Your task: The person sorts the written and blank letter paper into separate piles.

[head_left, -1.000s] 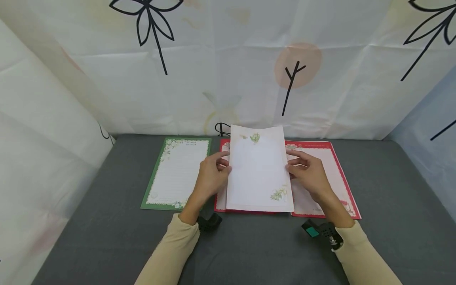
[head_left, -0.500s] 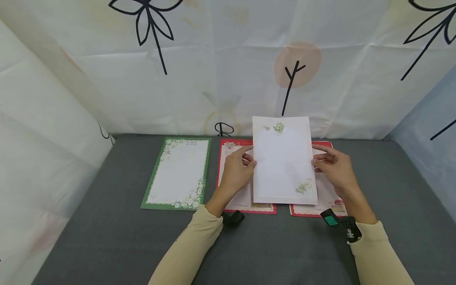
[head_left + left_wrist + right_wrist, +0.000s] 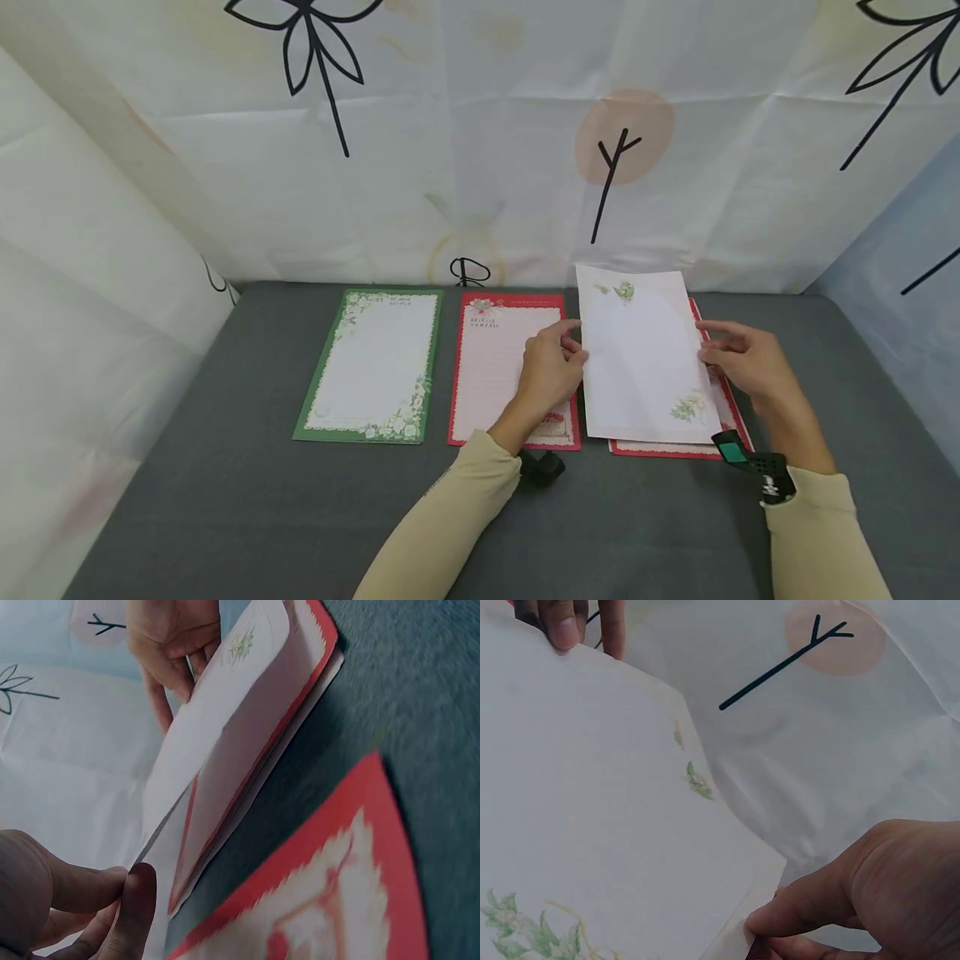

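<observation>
Both hands hold a white sheet of paper with small green leaf prints at its top and lower right. My left hand pinches its left edge between thumb and fingers, seen close in the left wrist view. On the right edge, my right hand pinches it the same way; the right wrist view shows the thumb on the paper's border. The sheet hangs over a red-bordered sheet, hiding most of it. In the left wrist view a gap shows between the two sheets.
A second red-bordered sheet lies in the middle, partly under the left forearm. Farther left lies a green-bordered sheet. All rest on a dark grey tabletop, with a white printed cloth hanging behind.
Both hands have carried the white sheet rightward, from over the middle red-bordered sheet to over the right one. It rose midway, then came lower. The middle sheet is now mostly uncovered.
</observation>
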A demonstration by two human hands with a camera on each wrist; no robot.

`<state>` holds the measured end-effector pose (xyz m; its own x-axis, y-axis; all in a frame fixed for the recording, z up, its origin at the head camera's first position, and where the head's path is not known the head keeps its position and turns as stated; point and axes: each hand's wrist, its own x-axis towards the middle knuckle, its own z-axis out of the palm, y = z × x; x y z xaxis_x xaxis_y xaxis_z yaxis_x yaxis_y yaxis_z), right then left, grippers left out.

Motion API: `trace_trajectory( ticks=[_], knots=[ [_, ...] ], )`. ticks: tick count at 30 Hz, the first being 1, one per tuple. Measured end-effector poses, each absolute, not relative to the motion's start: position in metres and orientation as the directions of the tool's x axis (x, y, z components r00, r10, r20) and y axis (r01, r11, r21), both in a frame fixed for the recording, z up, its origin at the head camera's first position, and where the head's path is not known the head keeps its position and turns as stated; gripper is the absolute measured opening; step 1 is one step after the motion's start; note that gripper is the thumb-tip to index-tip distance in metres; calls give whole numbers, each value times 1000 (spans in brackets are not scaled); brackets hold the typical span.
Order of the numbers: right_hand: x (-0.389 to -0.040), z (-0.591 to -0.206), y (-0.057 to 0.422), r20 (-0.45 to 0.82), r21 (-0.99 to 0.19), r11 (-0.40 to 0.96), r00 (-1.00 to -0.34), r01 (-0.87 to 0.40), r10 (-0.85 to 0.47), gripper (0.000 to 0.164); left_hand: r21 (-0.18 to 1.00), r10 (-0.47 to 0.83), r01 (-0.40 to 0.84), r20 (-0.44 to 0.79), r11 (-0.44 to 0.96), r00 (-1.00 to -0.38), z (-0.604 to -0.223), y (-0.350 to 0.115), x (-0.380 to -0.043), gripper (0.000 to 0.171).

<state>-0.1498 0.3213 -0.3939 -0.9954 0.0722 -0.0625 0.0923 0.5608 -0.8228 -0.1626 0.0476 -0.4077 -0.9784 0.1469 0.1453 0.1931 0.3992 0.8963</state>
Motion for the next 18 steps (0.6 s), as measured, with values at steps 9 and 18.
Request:
trace_trajectory(
  ticks=[9, 18],
  knots=[
    [-148, -396, 333, -162, -737, 645, -980, 200, 118, 48, 891, 166, 138, 72, 432, -983, -417, 69, -161, 39],
    [-150, -402, 337, -190, -691, 671, -963, 268, 189, 49, 823, 185, 81, -30, 563, -982, -417, 76, -165, 38]
  ],
)
